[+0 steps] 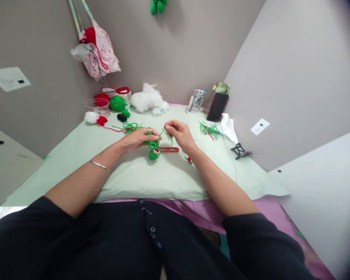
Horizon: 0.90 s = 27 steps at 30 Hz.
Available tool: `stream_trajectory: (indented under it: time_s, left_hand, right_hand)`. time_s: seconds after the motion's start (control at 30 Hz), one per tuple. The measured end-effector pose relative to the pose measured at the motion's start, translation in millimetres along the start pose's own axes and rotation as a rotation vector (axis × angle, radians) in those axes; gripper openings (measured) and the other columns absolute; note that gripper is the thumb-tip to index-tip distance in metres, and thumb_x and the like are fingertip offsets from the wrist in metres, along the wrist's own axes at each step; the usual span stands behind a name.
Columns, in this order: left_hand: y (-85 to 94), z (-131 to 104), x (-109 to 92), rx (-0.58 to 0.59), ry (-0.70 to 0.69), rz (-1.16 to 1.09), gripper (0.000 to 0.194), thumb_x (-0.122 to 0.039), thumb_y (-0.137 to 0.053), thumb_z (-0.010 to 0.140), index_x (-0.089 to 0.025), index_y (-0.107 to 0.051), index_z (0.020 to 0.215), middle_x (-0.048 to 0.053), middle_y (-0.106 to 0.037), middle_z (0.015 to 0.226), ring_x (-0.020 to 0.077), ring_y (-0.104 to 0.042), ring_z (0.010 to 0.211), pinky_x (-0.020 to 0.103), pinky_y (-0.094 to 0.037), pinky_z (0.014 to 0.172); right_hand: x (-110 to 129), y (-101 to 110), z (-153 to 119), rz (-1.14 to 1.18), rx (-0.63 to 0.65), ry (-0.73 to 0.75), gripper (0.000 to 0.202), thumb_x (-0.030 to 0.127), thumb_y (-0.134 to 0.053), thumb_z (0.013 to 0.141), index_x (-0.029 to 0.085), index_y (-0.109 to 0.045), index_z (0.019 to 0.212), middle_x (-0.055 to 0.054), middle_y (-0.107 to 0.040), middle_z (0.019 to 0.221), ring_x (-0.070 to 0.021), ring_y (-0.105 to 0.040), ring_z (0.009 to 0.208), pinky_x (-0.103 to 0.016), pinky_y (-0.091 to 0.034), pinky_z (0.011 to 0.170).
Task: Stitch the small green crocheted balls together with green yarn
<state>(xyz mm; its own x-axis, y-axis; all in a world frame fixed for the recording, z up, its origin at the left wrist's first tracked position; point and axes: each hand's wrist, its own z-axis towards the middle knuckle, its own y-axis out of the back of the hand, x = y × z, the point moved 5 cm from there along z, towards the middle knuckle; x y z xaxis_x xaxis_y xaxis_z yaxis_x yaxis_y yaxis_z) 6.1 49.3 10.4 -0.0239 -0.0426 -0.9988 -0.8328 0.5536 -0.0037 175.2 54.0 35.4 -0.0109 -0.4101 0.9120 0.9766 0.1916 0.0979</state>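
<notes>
My left hand [140, 139] is closed on a green crocheted piece [153, 152] with a small red and white patch, which hangs below the fingers. My right hand [179, 133] pinches a thin green yarn strand [163, 132] that runs toward the left hand. Whether a needle is in the right fingertips is too small to tell. Just beneath the hands lies an orange-red snipping tool [169, 149], partly hidden by the crocheted piece. A small red and green piece [189, 159] rests beside my right wrist.
Green yarn scraps [211, 131] lie right, near a black claw clip [240, 151]. Behind stand white stuffing [147, 99], a green yarn ball [117, 103], a clear cup [196, 102] and a phone [218, 107]. A dotted bag [105, 50] hangs on the left wall.
</notes>
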Motion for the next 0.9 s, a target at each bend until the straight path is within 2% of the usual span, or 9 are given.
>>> stream_trajectory:
  time_s: [0.07, 0.17, 0.23, 0.4, 0.5, 0.6, 0.7, 0.8, 0.9]
  left_hand:
    - [-0.8, 0.1, 1.1, 0.001, 0.014, -0.018, 0.035, -0.045, -0.085, 0.07, -0.016, -0.072, 0.085, 0.002, -0.065, 0.076, 0.0124, -0.057, 0.069, 0.027, -0.044, 0.069]
    - [-1.7, 0.0, 1.9, 0.0, 0.013, -0.009, 0.036, -0.048, -0.084, 0.071, -0.016, -0.073, 0.081, 0.001, -0.062, 0.07, 0.012, -0.055, 0.065, 0.026, -0.043, 0.065]
    - [-2.4, 0.1, 2.3, 0.01, 0.009, 0.002, 0.034, -0.047, -0.085, 0.07, -0.016, -0.074, 0.081, 0.002, -0.063, 0.071, 0.0122, -0.054, 0.064, 0.026, -0.042, 0.063]
    - [-4.7, 0.6, 4.8, 0.06, 0.044, 0.032, 0.031, -0.042, -0.087, 0.067, -0.015, -0.074, 0.077, 0.004, -0.066, 0.071, 0.013, -0.055, 0.064, 0.027, -0.042, 0.061]
    - [-1.6, 0.9, 4.4, 0.02, 0.032, 0.007, 0.03, -0.041, -0.086, 0.068, -0.016, -0.074, 0.079, 0.004, -0.067, 0.073, 0.0134, -0.057, 0.066, 0.026, -0.043, 0.063]
    - [-0.7, 0.9, 4.6, 0.027, 0.022, 0.015, 0.031, -0.043, -0.085, 0.07, -0.016, -0.074, 0.08, 0.005, -0.069, 0.078, 0.0136, -0.059, 0.069, 0.026, -0.044, 0.065]
    - [-2.9, 0.3, 5.2, 0.066, 0.025, 0.059, 0.031, -0.044, -0.084, 0.07, -0.016, -0.074, 0.081, 0.005, -0.069, 0.079, 0.0136, -0.059, 0.069, 0.027, -0.045, 0.067]
    - [-5.2, 0.0, 4.9, 0.09, 0.034, 0.07, 0.031, -0.044, -0.083, 0.071, -0.016, -0.073, 0.08, 0.006, -0.07, 0.08, 0.0145, -0.058, 0.069, 0.029, -0.044, 0.066]
    - [-6.4, -0.2, 3.0, 0.11, 0.025, 0.056, 0.03, -0.044, -0.081, 0.073, -0.017, -0.072, 0.079, 0.007, -0.07, 0.084, 0.0145, -0.057, 0.069, 0.028, -0.043, 0.064]
  right_hand:
    - [0.0, -3.3, -2.2, 0.078, 0.024, -0.038, 0.027, 0.042, -0.073, 0.079, 0.017, -0.062, 0.082, 0.001, -0.062, 0.072, -0.008, -0.051, 0.06, -0.019, -0.04, 0.05]
    - [-2.6, -13.5, -5.8, 0.217, 0.142, -0.134, 0.037, 0.05, -0.077, 0.077, 0.019, -0.058, 0.085, -0.001, -0.069, 0.082, -0.0076, -0.055, 0.058, -0.018, -0.036, 0.044]
    - [-4.1, -15.9, -5.9, 0.282, 0.171, -0.168, 0.043, 0.053, -0.08, 0.073, 0.019, -0.057, 0.085, -0.001, -0.07, 0.08, -0.0078, -0.057, 0.057, -0.018, -0.038, 0.044]
    - [-5.0, 0.0, 0.4, 0.353, 0.026, -0.159, 0.044, 0.05, -0.085, 0.071, 0.018, -0.057, 0.083, 0.003, -0.067, 0.071, -0.0063, -0.059, 0.056, -0.018, -0.048, 0.052]
    - [-3.6, 3.4, -0.1, 0.367, 0.026, -0.195, 0.042, 0.047, -0.084, 0.073, 0.019, -0.054, 0.084, 0.002, -0.068, 0.073, -0.007, -0.061, 0.057, -0.017, -0.045, 0.049]
    - [-0.9, -4.0, -4.1, 0.387, 0.138, -0.25, 0.045, 0.05, -0.082, 0.074, 0.019, -0.05, 0.083, 0.001, -0.068, 0.072, -0.0068, -0.055, 0.049, -0.017, -0.032, 0.04]
    - [2.3, -10.6, -7.4, 0.381, 0.236, -0.271, 0.046, 0.051, -0.081, 0.074, 0.02, -0.049, 0.081, 0.005, -0.06, 0.06, -0.0054, -0.044, 0.041, -0.018, -0.023, 0.038]
    - [5.2, -7.4, -6.0, 0.39, 0.184, -0.234, 0.045, 0.05, -0.082, 0.073, 0.02, -0.048, 0.079, 0.01, -0.049, 0.053, -0.0037, -0.035, 0.04, -0.019, -0.021, 0.04]
    - [5.7, -3.6, -3.9, 0.387, 0.119, -0.226, 0.045, 0.05, -0.081, 0.074, 0.02, -0.048, 0.078, 0.01, -0.045, 0.053, -0.0036, -0.032, 0.042, -0.02, -0.021, 0.042]
